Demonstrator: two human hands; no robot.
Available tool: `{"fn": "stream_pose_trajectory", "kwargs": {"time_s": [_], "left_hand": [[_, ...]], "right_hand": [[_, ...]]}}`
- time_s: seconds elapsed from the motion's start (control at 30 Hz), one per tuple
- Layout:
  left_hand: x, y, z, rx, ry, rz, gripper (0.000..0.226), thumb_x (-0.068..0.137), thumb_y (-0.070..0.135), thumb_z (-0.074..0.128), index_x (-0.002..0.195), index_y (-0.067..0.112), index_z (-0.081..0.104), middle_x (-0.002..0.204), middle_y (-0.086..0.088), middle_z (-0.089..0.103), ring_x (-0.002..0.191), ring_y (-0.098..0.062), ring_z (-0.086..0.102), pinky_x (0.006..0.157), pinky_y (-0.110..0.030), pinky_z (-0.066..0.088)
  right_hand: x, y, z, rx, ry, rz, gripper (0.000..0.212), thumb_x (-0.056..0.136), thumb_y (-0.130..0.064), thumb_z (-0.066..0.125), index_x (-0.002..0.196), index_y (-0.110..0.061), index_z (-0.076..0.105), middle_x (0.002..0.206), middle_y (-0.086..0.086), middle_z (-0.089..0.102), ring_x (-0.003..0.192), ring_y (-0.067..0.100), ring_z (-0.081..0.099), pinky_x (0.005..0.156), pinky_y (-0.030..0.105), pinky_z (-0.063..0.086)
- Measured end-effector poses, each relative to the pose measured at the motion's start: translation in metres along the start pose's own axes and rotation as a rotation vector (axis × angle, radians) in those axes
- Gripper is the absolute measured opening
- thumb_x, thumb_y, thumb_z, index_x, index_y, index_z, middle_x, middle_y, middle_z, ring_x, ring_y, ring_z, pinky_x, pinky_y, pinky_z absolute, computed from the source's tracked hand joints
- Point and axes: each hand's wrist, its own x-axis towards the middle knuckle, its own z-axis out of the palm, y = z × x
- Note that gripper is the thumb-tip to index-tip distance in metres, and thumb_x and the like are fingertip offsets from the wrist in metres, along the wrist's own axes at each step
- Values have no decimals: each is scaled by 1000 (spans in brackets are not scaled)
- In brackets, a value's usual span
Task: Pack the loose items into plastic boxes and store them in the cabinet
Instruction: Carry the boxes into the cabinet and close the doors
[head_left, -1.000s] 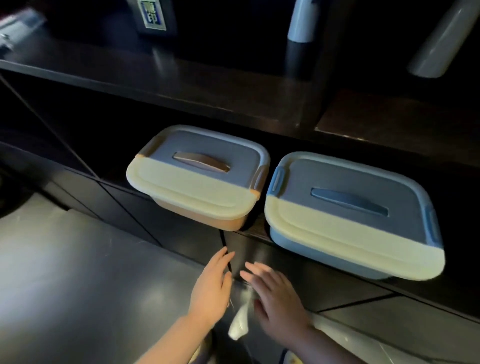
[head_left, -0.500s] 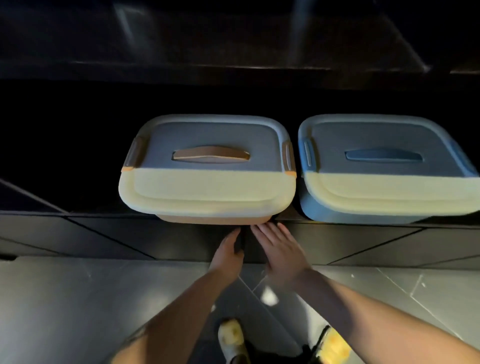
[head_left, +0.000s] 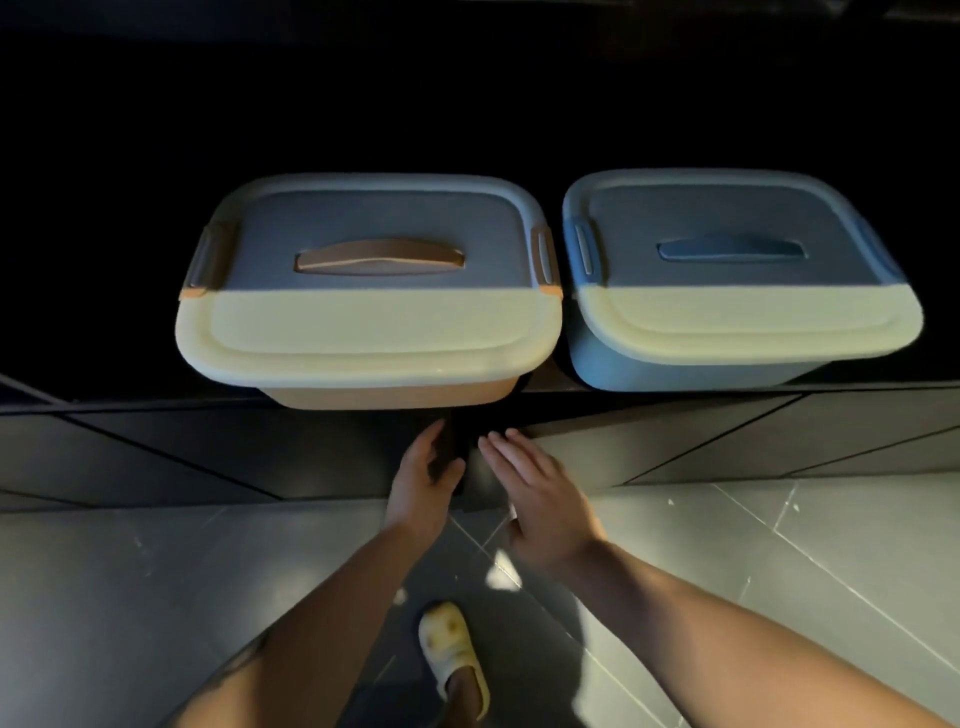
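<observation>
No text, label, brand, number or sign can be read anywhere in the view.
</observation>
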Motion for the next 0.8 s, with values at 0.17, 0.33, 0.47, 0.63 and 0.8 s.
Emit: {"fn": "stream_pose_trajectory", "kwargs": {"time_s": [0.17, 0.33, 0.47, 0.63, 0.8], "left_hand": [[-44, -30, 26, 149, -173, 24, 48, 82, 12, 63, 118, 42, 53, 114, 12, 64, 109, -11, 61, 93, -33, 51], [-103, -33, 54, 241, -178, 26, 27, 84, 24, 67, 111, 31, 66, 98, 14, 70, 92, -1, 65, 83, -25, 54], [-146, -25, 84, 329, -237, 45, 26, 80, 30, 72, 105, 32, 66, 91, 18, 68, 85, 4, 63, 71, -6, 45], [-186, -19, 125, 305, -371, -12, 23, 73, 29, 76, 96, 27, 72, 88, 11, 72, 82, 0, 66, 77, -18, 52], [-221, -11, 179, 247, -479, -23, 15, 78, 20, 73, 89, 28, 68, 82, 17, 69, 75, 10, 63, 70, -8, 45]], "right_hand": [[-63, -4, 8, 65, 1, -37, 80, 71, -33, 31, 150, -18, 29, 155, -4, 28, 145, 14, 16, 114, 29, 18], [-128, 3, 11, 135, 32, -47, 53, 88, -25, 37, 140, -22, 45, 143, -5, 47, 136, 15, 36, 107, 31, 39], [-173, 7, 10, 164, 139, -18, 32, 97, -30, 47, 125, -25, 60, 125, -9, 55, 118, 12, 47, 93, 22, 35], [-238, 25, 17, 193, 225, 146, 27, 94, -37, 48, 116, -33, 63, 125, -6, 53, 119, 14, 45, 93, 28, 35], [-300, 46, 16, 338, 279, 280, 19, 90, -28, 59, 109, -31, 64, 133, -6, 49, 124, 12, 44, 97, 26, 37]]}}
